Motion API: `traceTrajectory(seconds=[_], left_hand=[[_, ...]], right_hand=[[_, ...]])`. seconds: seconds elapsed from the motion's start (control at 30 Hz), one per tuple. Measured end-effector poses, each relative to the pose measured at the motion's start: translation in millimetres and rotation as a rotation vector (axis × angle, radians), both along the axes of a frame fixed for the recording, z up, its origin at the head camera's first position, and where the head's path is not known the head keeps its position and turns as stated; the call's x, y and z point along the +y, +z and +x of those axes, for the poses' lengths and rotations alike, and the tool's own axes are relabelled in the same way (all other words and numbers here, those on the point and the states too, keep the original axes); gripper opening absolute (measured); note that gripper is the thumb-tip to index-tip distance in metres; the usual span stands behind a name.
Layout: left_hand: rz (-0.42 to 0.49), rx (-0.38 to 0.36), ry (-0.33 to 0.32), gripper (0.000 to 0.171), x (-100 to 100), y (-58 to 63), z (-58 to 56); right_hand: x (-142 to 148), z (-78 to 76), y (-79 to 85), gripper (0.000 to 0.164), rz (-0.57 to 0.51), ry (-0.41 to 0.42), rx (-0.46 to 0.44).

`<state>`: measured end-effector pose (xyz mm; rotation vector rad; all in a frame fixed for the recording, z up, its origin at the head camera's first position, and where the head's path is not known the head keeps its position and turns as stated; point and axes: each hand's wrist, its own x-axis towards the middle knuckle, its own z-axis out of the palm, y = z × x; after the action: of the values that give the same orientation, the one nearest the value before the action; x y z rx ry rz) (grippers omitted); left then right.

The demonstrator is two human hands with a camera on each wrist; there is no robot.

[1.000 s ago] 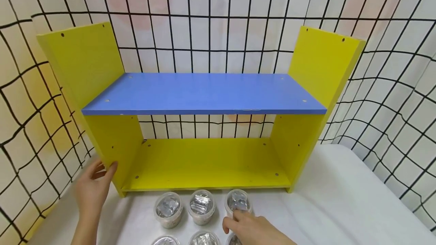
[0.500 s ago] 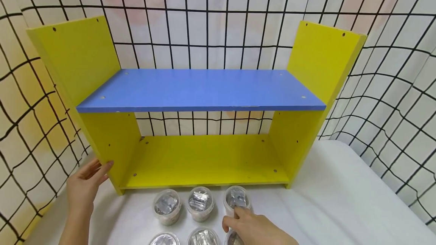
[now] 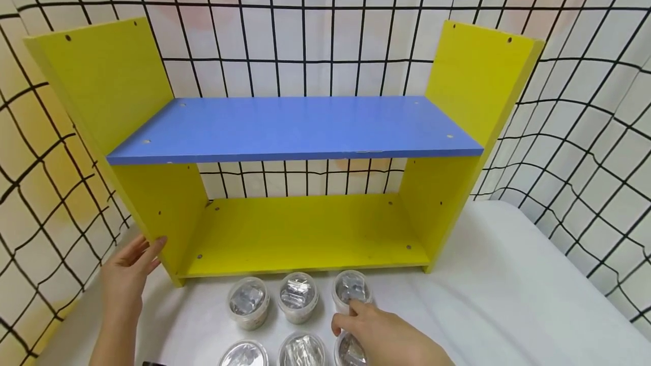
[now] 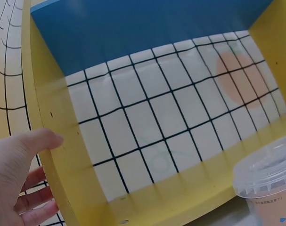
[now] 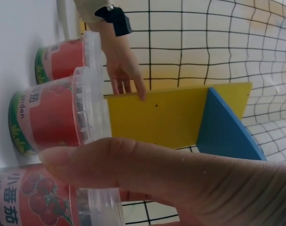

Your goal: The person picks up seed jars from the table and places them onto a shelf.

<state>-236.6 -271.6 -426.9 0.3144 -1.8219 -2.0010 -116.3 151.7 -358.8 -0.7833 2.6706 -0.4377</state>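
My left hand [image 3: 127, 275] grips the front edge of the shelf unit's yellow left side panel [image 3: 165, 230], thumb on the inner face and fingers outside. In the left wrist view the thumb [image 4: 48, 140] lies flat on that panel. My right hand [image 3: 383, 332] is at the right-hand clear-lidded tub [image 3: 352, 282] of the back row, index finger bent at its near rim. In the right wrist view my right thumb [image 5: 86, 165] crosses in front of this red-labelled tub [image 5: 44, 197]. Other fingers are mostly hidden, so whether they pinch the tub is unclear.
A blue board [image 3: 295, 126] spans the unit above a yellow bottom board [image 3: 305, 236]. More tubs stand before it, such as the left tub [image 3: 248, 301], middle tub [image 3: 297, 295] and front-row tub [image 3: 303, 350]. A black wire grid [image 3: 305, 33] encloses the white table [image 3: 498, 287].
The head view has shifted, so the unit sits slightly higher and further left and more of the front-row tubs shows. Both hands keep their places at the panel and the tub.
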Motion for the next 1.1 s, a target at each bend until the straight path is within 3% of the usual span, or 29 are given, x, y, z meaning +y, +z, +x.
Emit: traceTrajectory(seconds=[0.2,0.47,0.57,0.73,0.8,0.93,1.1], left_hand=[[-0.007,0.026,0.008,0.043,2,-1.5,-0.6],[0.039,0.033,0.037,0.050,-15,-33.5,-22.1],[0.000,0.039,0.018,0.049,-12,-28.2,-17.9],[-0.039,0.014,-0.020,0.043,0,-4.2,0.4],[-0.033,-0.001,-0.018,0.044,-1,-4.2,1.9],[-0.045,-0.023,0.001,0.050,-9,-20.1,-8.5],[0.027,-0.004,0.009,0.052,-17,-34.6,-22.1]], right_hand=[[2,1.9,6.1,0.051,0.004,-0.011,0.029],[2,2.0,17.0,0.063,0.000,-0.062,0.000],[1,1.2,22.6,0.063,-0.035,-0.034,0.032],[3,-3.8,40.2,0.057,-0.073,0.044,0.054],[4,-6.5,50.9,0.055,-0.080,0.072,0.038],[6,-12.1,73.1,0.052,-0.080,0.112,0.010],[4,-16.5,94.1,0.047,-0.087,0.138,-0.015]])
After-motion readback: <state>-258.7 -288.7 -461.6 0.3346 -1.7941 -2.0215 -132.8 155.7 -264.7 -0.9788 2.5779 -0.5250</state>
